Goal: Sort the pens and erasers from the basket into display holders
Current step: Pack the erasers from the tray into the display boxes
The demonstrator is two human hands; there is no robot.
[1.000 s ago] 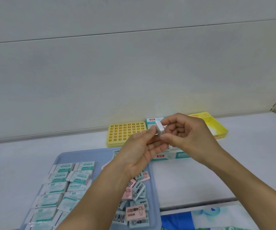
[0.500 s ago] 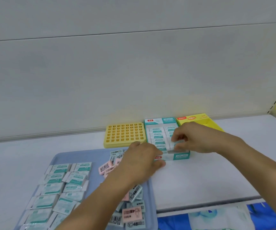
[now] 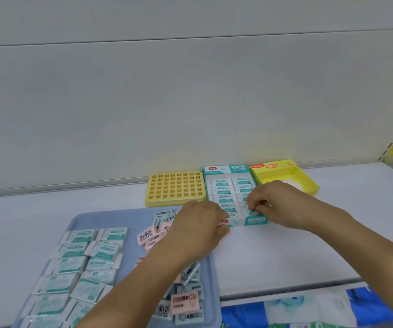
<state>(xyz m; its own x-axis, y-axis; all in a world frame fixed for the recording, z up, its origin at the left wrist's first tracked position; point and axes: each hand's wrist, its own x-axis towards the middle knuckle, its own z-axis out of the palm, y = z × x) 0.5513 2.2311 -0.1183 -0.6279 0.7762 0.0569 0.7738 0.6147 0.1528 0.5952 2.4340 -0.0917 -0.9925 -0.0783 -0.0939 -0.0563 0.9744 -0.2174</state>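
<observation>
A teal display box (image 3: 249, 221) stands at the back of the white shelf and holds rows of white-and-teal erasers (image 3: 221, 190). My right hand (image 3: 278, 204) reaches into its front right part, fingertips pinching a white-and-teal eraser (image 3: 253, 212) down among the others. My left hand (image 3: 197, 230) lies palm down at the box's front left corner, thumb against the front wall, holding nothing that I can see. The blue tray (image 3: 110, 218) in front holds several wrapped white-and-teal erasers (image 3: 77, 263) on its left and loose pink and blue erasers (image 3: 184, 301) on its right.
A yellow grid holder (image 3: 175, 189) with square holes sits left of the teal box. An open yellow box (image 3: 307, 183) sits on its right. The shelf edge (image 3: 285, 290) runs near the front, with blue and white packaging below it. A grey wall panel rises behind.
Both hands came down from in front of the boxes, where they held one eraser together. My right hand carried it into the teal box; my left hand dropped to the box's front corner.
</observation>
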